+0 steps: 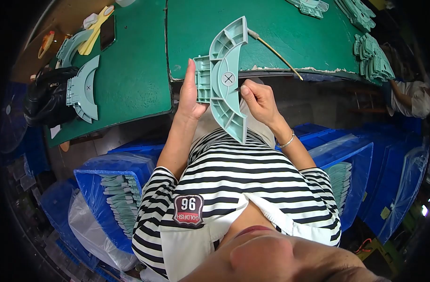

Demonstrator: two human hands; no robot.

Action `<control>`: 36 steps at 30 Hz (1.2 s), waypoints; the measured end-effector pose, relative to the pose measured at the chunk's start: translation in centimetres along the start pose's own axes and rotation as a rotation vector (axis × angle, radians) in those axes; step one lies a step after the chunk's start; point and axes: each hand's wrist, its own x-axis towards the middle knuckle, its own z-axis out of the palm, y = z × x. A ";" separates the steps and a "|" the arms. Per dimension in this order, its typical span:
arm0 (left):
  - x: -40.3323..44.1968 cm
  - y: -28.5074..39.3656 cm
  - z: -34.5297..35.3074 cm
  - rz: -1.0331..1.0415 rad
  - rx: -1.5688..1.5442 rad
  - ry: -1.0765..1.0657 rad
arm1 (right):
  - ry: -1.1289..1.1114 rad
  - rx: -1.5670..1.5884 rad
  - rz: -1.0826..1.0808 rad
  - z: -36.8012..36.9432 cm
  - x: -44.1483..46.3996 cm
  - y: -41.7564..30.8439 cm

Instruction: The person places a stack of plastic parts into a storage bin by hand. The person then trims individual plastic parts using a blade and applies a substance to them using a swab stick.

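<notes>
A pale green curved plastic part (228,94) with ribbed compartments and a round mark with an X is held upright over the front edge of the green table. My left hand (192,96) is closed round the ribbed block on its left side, thumb up along it. At the part's right edge is my right hand (261,101), fingers curled and thumb pressed to the forefinger; a small dark thing shows at the fingertips, too hidden to name. Beyond the part's right side, a thin stick (278,54) with a pale tip lies on the table.
Green table (135,61) has a similar part (85,89) beside a black bag (48,96), a phone (108,33) and stacked parts (372,56) far right. Blue bins (90,176) with parts flank my body. A person's arm (400,96) shows at right.
</notes>
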 end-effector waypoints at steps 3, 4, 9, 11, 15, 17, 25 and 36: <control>0.1 0.2 -0.4 0.014 0.024 0.027 | -0.073 -0.022 0.007 0.1 -0.6 0.0; 0.1 0.4 -0.3 0.015 0.051 0.022 | -0.128 0.057 0.036 0.0 -0.8 -0.1; 0.2 0.7 -0.1 0.012 0.069 0.001 | -0.189 0.523 0.210 -0.6 -1.3 0.3; 0.3 0.6 0.1 0.018 0.065 0.010 | -0.081 0.561 0.292 -0.7 -0.5 -0.9; 0.1 0.3 0.7 0.036 0.065 -0.018 | 0.003 0.425 0.213 0.2 -0.2 0.1; 0.0 0.4 0.5 0.045 0.065 -0.008 | 0.003 0.330 0.144 0.3 -0.2 0.9; -0.1 0.1 0.5 0.002 -0.001 -0.031 | 0.038 0.151 0.041 0.5 0.0 0.1; 0.6 -0.1 -1.0 0.007 0.017 0.000 | -0.227 0.280 0.086 -0.3 -1.3 0.6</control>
